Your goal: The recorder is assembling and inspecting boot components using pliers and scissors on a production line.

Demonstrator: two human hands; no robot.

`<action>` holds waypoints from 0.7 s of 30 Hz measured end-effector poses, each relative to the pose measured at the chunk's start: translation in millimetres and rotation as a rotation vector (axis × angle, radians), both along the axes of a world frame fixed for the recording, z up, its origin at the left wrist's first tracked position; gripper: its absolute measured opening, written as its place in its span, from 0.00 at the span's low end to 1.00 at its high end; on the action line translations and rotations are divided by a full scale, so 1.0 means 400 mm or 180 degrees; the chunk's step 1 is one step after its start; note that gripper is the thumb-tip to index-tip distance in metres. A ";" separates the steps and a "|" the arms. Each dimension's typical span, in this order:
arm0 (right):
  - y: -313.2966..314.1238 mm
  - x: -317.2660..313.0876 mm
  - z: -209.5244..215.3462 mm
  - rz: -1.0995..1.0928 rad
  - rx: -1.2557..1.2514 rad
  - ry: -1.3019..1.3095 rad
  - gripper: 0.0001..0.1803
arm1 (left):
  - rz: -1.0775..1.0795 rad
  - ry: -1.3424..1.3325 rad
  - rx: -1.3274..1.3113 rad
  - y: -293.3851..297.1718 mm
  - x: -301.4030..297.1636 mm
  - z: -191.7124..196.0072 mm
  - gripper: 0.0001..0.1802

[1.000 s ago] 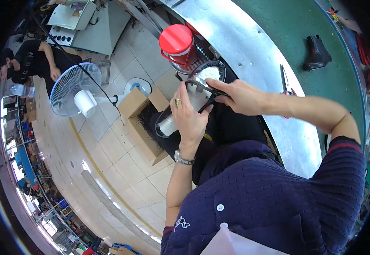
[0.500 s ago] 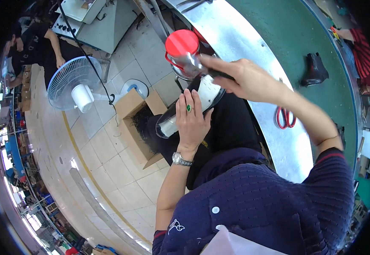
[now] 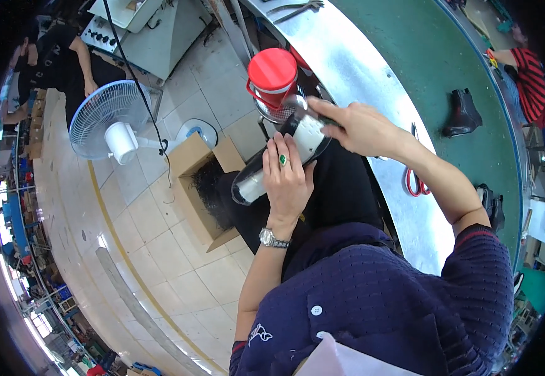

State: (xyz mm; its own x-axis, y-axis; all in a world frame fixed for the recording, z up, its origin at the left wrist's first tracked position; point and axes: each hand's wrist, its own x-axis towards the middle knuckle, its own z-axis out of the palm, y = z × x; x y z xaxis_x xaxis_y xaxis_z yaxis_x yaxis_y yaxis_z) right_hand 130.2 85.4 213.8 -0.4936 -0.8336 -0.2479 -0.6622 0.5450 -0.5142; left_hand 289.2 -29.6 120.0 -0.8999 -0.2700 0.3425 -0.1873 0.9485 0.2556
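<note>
Across my lap lies a black boot (image 3: 307,136), bottom up, its pale underside facing me. My left hand (image 3: 288,178) is wrapped over its middle with the fingers close together, pressing it down. My right hand (image 3: 368,130) grips a hammer (image 3: 296,104) by its dark handle. The metal head is over the boot's far end; whether it touches cannot be told. Part of the boot is hidden beneath my left hand.
On my right runs a metal bench edge (image 3: 385,100) with red-handled scissors (image 3: 415,182) and pincers (image 3: 297,9). Beyond it, a green surface carries a black boot (image 3: 462,114). A red-lidded container (image 3: 272,70), a cardboard box (image 3: 207,200) and a fan (image 3: 121,143) stand ahead and left.
The hammer, blurred and farther left before, is now lower and nearer the boot's far end. My right hand has come down slightly. My left hand keeps its hold on the boot.
</note>
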 end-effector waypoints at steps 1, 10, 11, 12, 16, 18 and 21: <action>0.012 0.003 -0.023 -0.0243 -0.0626 -0.0002 0.30 | 0.0006 0.0087 -0.0088 0.006 0.000 -0.001 0.39; -0.011 0.014 -0.011 -0.0002 -0.0085 -0.0015 0.32 | 0.0183 0.0073 0.0013 0.018 -0.004 -0.009 0.39; -0.010 0.031 -0.035 -0.0460 -0.0409 -0.0375 0.32 | 0.0116 0.0046 0.0084 0.025 -0.007 -0.009 0.39; -0.006 0.035 -0.061 -0.0917 -0.0729 -0.0732 0.31 | 0.0198 0.0097 0.0156 0.032 -0.015 -0.007 0.39; -0.018 0.007 -0.015 0.0176 0.0106 -0.0113 0.32 | 0.0310 0.0040 0.0064 0.023 -0.010 -0.008 0.38; -0.031 0.042 -0.022 0.0170 -0.0038 -0.0026 0.33 | 0.0195 0.0065 0.0022 0.021 -0.008 -0.018 0.37; -0.023 0.049 -0.066 0.0220 -0.0090 0.0608 0.31 | 0.0258 0.0103 0.0057 0.029 -0.020 -0.005 0.33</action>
State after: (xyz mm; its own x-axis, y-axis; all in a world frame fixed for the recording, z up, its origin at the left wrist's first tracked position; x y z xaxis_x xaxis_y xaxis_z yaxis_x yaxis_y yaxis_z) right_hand 149.6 76.3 187.2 -0.4708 -0.8724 -0.1311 -0.7845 0.4820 -0.3902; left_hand 281.1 -17.8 117.8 -0.8633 -0.3480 0.3656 -0.2547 0.9257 0.2797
